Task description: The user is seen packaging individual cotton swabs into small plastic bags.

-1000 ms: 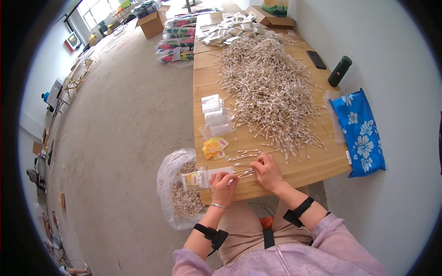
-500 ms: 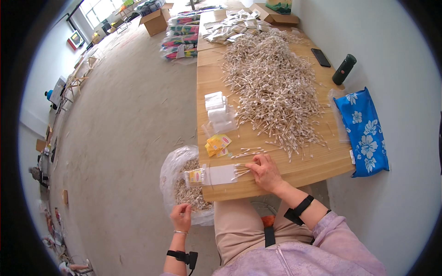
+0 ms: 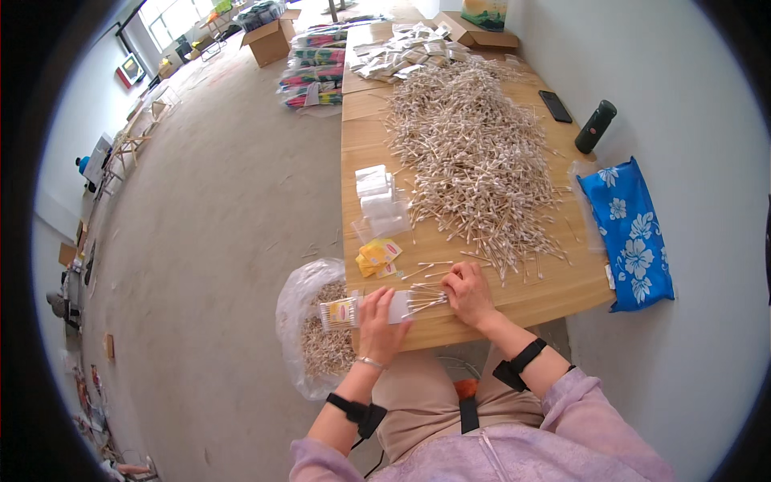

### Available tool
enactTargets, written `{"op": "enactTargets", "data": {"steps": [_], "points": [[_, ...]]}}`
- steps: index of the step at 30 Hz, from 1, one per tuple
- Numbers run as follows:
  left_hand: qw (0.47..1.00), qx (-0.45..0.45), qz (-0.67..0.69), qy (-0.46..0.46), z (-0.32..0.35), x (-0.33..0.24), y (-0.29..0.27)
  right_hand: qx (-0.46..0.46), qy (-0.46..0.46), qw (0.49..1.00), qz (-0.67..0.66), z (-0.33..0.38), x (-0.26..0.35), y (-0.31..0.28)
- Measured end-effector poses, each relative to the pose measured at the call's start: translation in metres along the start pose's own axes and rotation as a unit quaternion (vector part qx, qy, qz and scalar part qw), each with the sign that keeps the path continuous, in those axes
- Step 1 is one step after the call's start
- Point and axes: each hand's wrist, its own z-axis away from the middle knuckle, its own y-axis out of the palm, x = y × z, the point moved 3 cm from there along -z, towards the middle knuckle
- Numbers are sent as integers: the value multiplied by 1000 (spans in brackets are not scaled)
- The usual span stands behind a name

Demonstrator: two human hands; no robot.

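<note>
On the near left corner of the table, a clear plastic packet of cotton swabs (image 3: 338, 312) with a yellow label juts past the edge. A white strip (image 3: 398, 306) extends from it to the right. My left hand (image 3: 379, 325) lies across the strip, fingers stretched out. Several loose cotton swabs (image 3: 425, 299) fan out at the strip's right end. My right hand (image 3: 471, 295) has its fingers bent together at the swabs' right ends; its fingertips are partly hidden. Beyond them, yellow cards (image 3: 377, 255) and a stack of clear bags (image 3: 380, 197) lie near the left edge.
A large heap of cotton swabs (image 3: 482, 153) covers the table's middle, with filled packets (image 3: 409, 50) behind. Along the right are a phone (image 3: 555, 106), dark green bottle (image 3: 595, 127) and blue flowered pack (image 3: 634, 233). A plastic sack of swabs (image 3: 321, 341) stands below the left edge.
My left hand has come up from beside the table onto the white strip. My right hand has shifted slightly right, and the swabs by it are more spread out.
</note>
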Motion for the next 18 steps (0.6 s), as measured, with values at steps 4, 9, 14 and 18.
{"op": "enactTargets", "data": {"steps": [4,9,14,18], "points": [[1000,24,-9,16,-18,-3,31,-32,2,999,-27,4,1,-13],[998,39,-24,37,-24,-3,47,-11,21,1000,-12,1,-10,-15],[998,16,-6,58,-14,-1,48,25,23,999,19,-7,-9,-4],[998,-34,26,50,-14,-1,44,20,40,999,21,-7,-7,-3]]}}
